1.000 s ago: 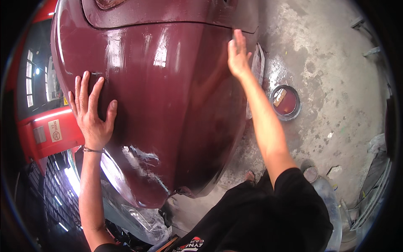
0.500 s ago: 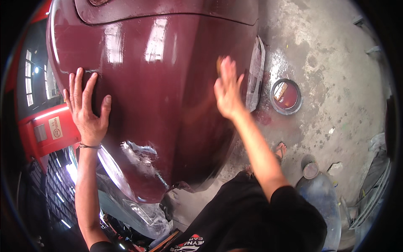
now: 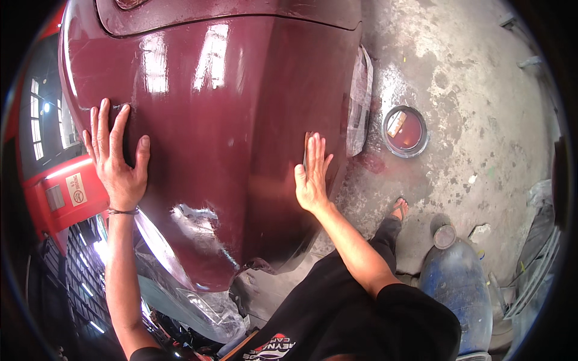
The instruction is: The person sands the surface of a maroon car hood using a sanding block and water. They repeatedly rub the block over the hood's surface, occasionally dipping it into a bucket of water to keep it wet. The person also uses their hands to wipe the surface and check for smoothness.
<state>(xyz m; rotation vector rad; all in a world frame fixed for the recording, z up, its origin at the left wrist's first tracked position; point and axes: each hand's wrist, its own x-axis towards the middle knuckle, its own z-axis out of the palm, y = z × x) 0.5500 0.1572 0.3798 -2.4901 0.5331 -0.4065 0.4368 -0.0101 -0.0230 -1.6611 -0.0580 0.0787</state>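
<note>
A large dark red car body panel (image 3: 198,132) fills the middle of the view, glossy toward the left and duller on the right. Flat on its left side rests my left hand (image 3: 117,162), fingers spread and holding nothing. My right hand (image 3: 313,177) lies on the duller right part, fingers stretched together and thumb apart. Under those fingers is a thin brown piece of what looks like sandpaper (image 3: 307,144); only its edge shows. Nearer me, a pale scuffed-looking patch (image 3: 195,222) marks the panel above its uneven lower edge.
On the wet concrete floor (image 3: 469,150) to the right stands a round dark tub (image 3: 386,139) of reddish liquid with a pale block in it. A blue drum (image 3: 454,289) is at lower right. Clear plastic (image 3: 217,319) covers parts below the panel; a red vehicle (image 3: 72,195) stands left.
My right hand has slid toward me and slightly left along the panel, with the brown piece under its fingers. My left hand stays in place on the panel; the whole view has shifted slightly.
</note>
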